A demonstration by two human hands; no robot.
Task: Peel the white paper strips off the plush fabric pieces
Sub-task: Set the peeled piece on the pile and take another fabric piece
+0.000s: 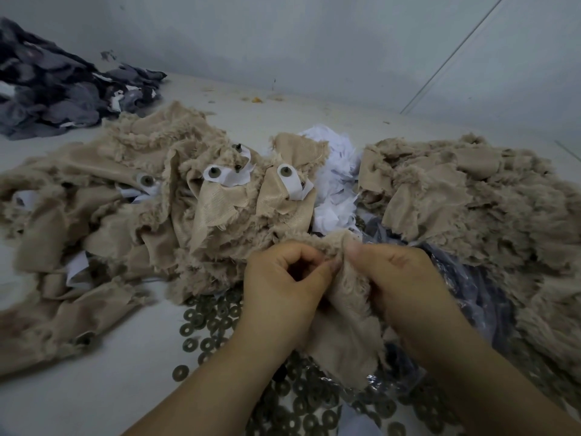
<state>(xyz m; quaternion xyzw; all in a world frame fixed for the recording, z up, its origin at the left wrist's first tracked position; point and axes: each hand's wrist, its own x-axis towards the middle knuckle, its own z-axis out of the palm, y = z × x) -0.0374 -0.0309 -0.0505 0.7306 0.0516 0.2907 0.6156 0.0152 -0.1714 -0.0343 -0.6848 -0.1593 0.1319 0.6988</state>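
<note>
I hold one beige plush fabric piece point(345, 313) low in the middle, over the grey metal washers point(207, 325) scattered on the pale surface point(94, 388). My left hand point(283, 284) has its fingers curled and pinches the top edge of the piece; my right hand point(399, 284) grips the same edge just beside it, thumb on top. Behind lie a pile of beige plush pieces point(157, 190), some with white paper strips point(235, 176) on them, and a heap of loose white paper scraps point(333, 171). Dark grey fabric point(53, 86) lies at far left.
</note>
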